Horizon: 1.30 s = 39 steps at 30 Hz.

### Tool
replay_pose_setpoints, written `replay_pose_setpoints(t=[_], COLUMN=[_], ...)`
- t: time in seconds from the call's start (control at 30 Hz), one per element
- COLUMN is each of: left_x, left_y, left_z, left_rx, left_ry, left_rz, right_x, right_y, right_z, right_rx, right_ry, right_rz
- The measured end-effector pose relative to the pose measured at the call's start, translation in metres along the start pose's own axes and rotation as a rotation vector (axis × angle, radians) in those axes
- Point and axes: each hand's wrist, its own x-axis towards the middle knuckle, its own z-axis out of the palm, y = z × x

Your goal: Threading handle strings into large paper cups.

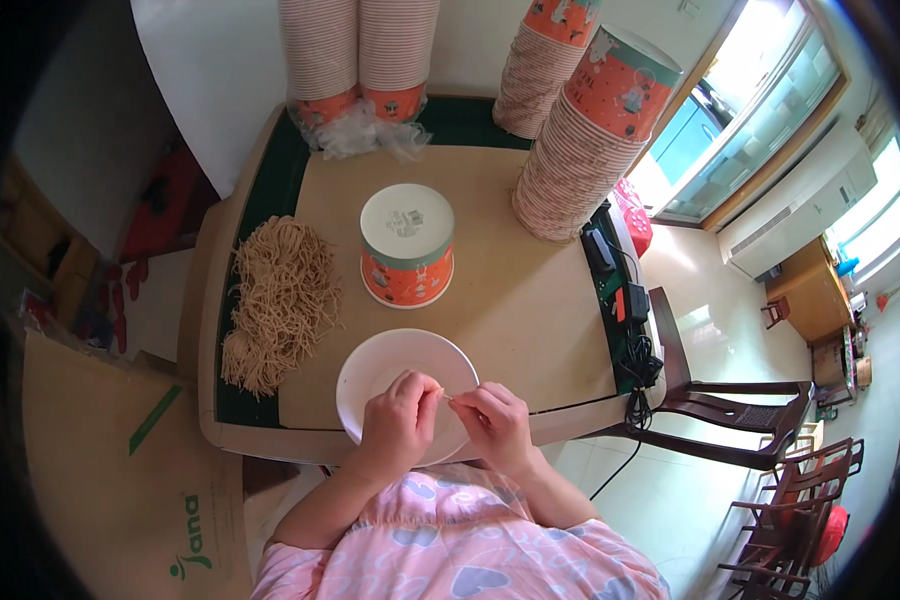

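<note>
Over a white bowl (358, 372) at the edge of the table (530, 320), the left hand (400, 418) and right hand (495, 420) nearly meet, fingertips pinched closed on a thin pale strand (447, 397); a tan string bundle (280, 305) lies leftward.

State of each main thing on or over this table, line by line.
Left hand, fingertips pinched
Right hand, fingertips pinched
White bowl, open side up
Single cup, upside down
Tan strings, loosely heaped
Cup stacks, nested
Clear plastic, crumpled
Black cables, bundled
</note>
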Motion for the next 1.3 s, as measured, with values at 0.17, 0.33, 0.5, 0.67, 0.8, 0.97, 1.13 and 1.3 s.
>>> replay_pose_setpoints(t=[0.17, 0.33, 0.5, 0.67, 0.8, 0.97, 1.13, 1.3], left_x=[0.002, 0.003, 0.012, 0.009, 0.011, 0.011, 0.017, 0.013], left_y=[0.001, 0.013, 0.034, 0.018, 0.026, 0.03, 0.036, 0.024], left_z=[-0.003, -0.006, -0.015, -0.02, -0.019, -0.033, -0.059, -0.075], left_rx=[-0.001, -0.064, -0.019, -0.161, -0.466, -0.639, -0.746, -0.719], left_ry=[-0.02, -0.095, -0.151, -0.308, -0.325, -0.33, -0.26, -0.275], left_rz=[-0.016, -0.037, -0.058, 0.013, -0.137, -0.257, -0.283, -0.391], right_x=[0.003, 0.004, 0.003, 0.003, -0.004, -0.01, -0.022, 0.021], right_y=[-0.005, -0.012, -0.007, -0.007, -0.006, 0.01, 0.041, 0.069], right_z=[-0.006, -0.01, -0.017, -0.023, -0.022, -0.016, -0.018, -0.048], right_rx=[0.003, 0.135, 0.151, 0.144, 0.032, 0.026, 0.173, 0.516], right_ry=[-0.032, -0.02, 0.067, 0.134, 0.03, 0.066, 0.027, -0.073], right_rz=[0.116, 0.141, 0.176, 0.139, -0.008, 0.056, 0.207, 0.436])
